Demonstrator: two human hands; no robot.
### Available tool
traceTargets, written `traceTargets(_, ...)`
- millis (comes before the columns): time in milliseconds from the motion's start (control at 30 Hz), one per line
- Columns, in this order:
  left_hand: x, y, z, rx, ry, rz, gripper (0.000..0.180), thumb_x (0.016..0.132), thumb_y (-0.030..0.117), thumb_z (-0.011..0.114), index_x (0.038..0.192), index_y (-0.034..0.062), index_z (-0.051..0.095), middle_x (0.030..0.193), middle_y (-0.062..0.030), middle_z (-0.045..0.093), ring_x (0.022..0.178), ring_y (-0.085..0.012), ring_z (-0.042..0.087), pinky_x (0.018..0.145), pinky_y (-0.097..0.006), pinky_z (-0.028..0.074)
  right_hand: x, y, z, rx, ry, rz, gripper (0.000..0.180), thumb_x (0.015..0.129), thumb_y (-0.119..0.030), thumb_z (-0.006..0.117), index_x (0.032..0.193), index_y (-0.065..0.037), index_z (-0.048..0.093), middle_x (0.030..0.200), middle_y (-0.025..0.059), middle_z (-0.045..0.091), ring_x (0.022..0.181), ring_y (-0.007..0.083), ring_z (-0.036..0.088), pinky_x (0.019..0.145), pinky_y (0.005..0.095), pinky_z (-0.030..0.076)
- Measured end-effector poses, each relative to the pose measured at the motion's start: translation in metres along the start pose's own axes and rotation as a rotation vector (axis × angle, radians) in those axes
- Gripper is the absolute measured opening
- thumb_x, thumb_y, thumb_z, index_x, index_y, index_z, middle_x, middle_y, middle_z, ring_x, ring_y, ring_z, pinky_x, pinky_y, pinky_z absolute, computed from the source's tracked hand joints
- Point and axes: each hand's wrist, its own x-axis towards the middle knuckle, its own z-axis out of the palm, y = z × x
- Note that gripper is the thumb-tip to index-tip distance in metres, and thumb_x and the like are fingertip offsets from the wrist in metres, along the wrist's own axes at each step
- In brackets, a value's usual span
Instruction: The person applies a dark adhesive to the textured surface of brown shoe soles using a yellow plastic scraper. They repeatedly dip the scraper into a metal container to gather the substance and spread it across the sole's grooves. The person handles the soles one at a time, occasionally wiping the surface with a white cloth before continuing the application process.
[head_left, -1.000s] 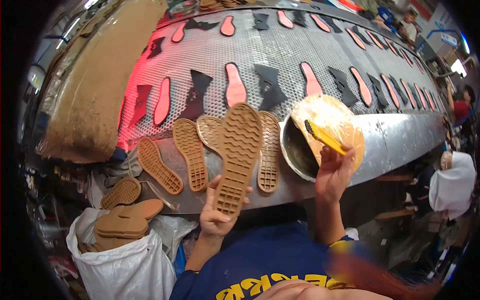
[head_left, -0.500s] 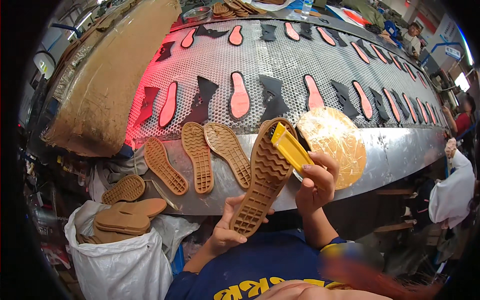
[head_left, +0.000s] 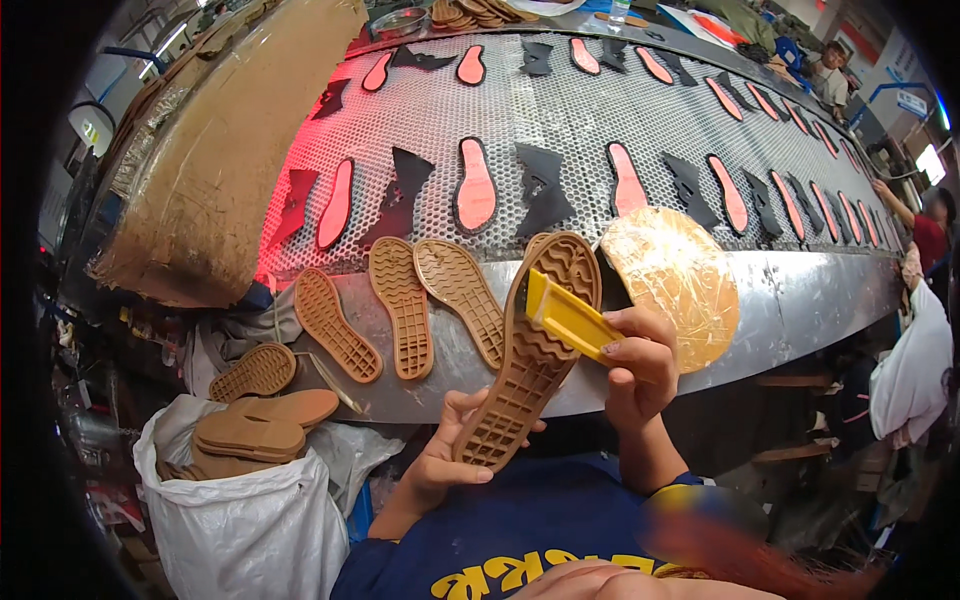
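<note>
Metal bench (head_left: 790,300) lies beyond both grips, left hand (head_left: 448,447) clamped on shoe outsole (head_left: 520,390), right hand (head_left: 645,362) on yellow brush (head_left: 572,315) over it, apparently brushing, next needing steadiness.

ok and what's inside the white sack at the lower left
Tan shoe soles are piled at the mouth of the white sack, some above its rim. Anything deeper is covered by them and the sack's sides.

Two bare hands (head_left: 643,375), lower centre. One held sole (head_left: 525,380). One yellow-handled tool (head_left: 570,315). Three uncovered soles (head_left: 403,310) on counter (head_left: 800,290), left of centre. One round tan disc (head_left: 690,300), right of centre. One white sack (head_left: 250,530), lower left. At least eight pink insoles (head_left: 475,188), upper half; far-right ones too small to count.
</note>
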Motion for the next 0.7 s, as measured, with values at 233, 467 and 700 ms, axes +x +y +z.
traceTargets(233,0.011,-0.001,0.002,-0.010,0.010,0.095,0.095,0.065,0.011,0.082,0.140,0.0245,0.025,0.141,-0.0222,0.035,0.127,-0.0407,0.043,0.101,-0.044,0.042,-0.005,-0.005,0.001,0.077,-0.120,0.040,0.027,0.091,-0.027,0.062,0.096,0.000,0.059,0.104,0.0211,0.060,0.092,0.0270,0.061,0.078,0.0327,0.051)
traceTargets(467,0.015,-0.003,0.004,-0.002,0.201,0.137,0.112,0.061,0.034,0.088,0.142,0.0187,0.013,0.140,-0.0175,0.037,0.128,-0.0334,0.043,0.101,-0.044,0.042,-0.015,-0.018,0.008,0.128,-0.183,0.096,0.026,0.088,-0.024,0.066,0.097,0.000,0.059,0.103,0.0208,0.060,0.092,0.0280,0.060,0.077,0.0330,0.051)
traceTargets(700,0.024,0.003,0.014,-0.016,0.230,0.172,0.110,0.070,0.045,0.080,0.145,0.0218,0.003,0.146,-0.0140,0.029,0.131,-0.0293,0.038,0.101,-0.044,0.042,-0.016,-0.038,0.010,0.174,-0.272,0.075,0.028,0.088,-0.023,0.066,0.098,0.001,0.057,0.105,0.0218,0.058,0.091,0.0292,0.061,0.081,0.0344,0.052)
